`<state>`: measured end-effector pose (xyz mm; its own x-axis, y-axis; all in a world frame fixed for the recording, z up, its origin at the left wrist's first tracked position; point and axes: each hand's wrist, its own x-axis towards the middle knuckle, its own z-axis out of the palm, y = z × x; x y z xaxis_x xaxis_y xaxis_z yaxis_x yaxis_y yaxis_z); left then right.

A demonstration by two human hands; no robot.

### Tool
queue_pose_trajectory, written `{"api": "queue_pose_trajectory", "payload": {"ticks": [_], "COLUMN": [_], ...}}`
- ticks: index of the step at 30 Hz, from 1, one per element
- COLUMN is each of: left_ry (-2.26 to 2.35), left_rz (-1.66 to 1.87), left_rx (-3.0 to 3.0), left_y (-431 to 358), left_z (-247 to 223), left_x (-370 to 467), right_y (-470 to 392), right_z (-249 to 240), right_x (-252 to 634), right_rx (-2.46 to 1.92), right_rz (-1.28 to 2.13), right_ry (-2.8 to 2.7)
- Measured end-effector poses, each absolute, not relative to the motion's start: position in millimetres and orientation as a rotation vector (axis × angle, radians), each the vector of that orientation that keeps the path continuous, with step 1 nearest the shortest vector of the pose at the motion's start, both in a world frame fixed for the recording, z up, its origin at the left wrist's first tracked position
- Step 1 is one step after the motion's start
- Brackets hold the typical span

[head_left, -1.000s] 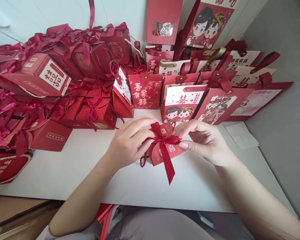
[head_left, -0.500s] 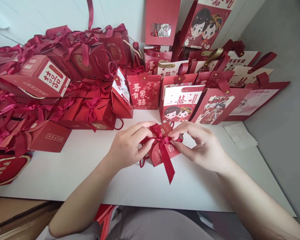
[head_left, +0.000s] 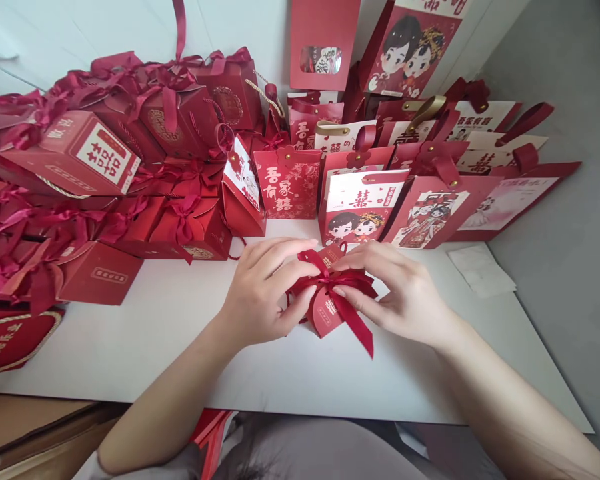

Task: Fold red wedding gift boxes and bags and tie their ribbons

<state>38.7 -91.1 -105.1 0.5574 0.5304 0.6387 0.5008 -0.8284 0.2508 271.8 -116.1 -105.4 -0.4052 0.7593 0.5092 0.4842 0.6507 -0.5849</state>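
Note:
A small red gift box (head_left: pixel 325 319) with gold-toned characters sits on the white table in front of me. Across its top runs a dark red satin ribbon (head_left: pixel 357 328), tied in a bow whose one tail hangs toward me. My left hand (head_left: pixel 273 287) pinches the ribbon at the bow's left side between thumb and fingers. From the other side my right hand (head_left: pixel 395 290) pinches the ribbon close to the knot. Red cord shows at the box's left and back edges. My fingers hide parts of the bow and the box's sides.
Many ribboned red gift boxes (head_left: pixel 193 233) are stacked at the left. Upright red and white paper gift bags (head_left: pixel 287 187) fill the back and right. A folded white tissue (head_left: pixel 481 269) lies on the white table (head_left: pixel 180 360) near the grey wall (head_left: pixel 570 220).
Both hands have closed in toward the knot, the left one moving right. The ribbon tail has swung to the right, and a loop now spreads out at the right side.

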Motion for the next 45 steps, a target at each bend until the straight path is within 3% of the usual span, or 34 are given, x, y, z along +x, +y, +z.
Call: {"api": "queue_pose_trajectory", "payload": {"ticks": [18,28,45], "left_ry": [0.968,1.041,0.819], "left_rz": [0.820,0.669,0.885], "left_rx": [2.372,2.081,2.288], "left_y": [-88.9,-86.5,-88.8], "left_z": [-94.5,-98.4,-96.7], "left_x": [51.5,52.9,51.7], "right_y": [-114.0,-113.9,-112.8], "right_z": [-109.0,-111.2,-114.2], "right_x": [272.3,271.1,272.8], "right_rx": [-1.009,-1.017,-0.982], "right_rz": [0.302,0.424,0.397], "right_ry": [-2.180,-2.168,-2.245]}}
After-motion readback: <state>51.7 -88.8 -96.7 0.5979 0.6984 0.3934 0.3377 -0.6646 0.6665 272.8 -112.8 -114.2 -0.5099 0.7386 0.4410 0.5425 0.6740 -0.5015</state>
